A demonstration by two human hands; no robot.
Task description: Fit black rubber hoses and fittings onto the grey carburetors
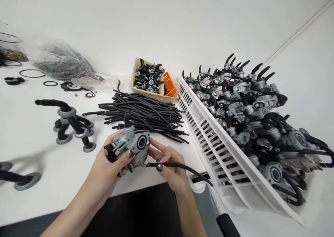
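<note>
My left hand (112, 165) grips a grey metal carburetor (132, 146) near the table's front edge, thumb across its face. My right hand (168, 162) pinches a thin black rubber hose (182, 167) whose end meets a nipple low on the carburetor. The hose trails right toward the white crate (208, 139). A black elbow cap stands on top of the carburetor.
A pile of black hoses (146, 115) lies just behind my hands. The white slatted crate holds several finished carburetors (247, 108). A beige bin (148, 78) of small parts, an orange basket (169, 84), black elbow fittings (70, 122), O-rings (31, 73) and a plastic bag (60, 61) sit farther back.
</note>
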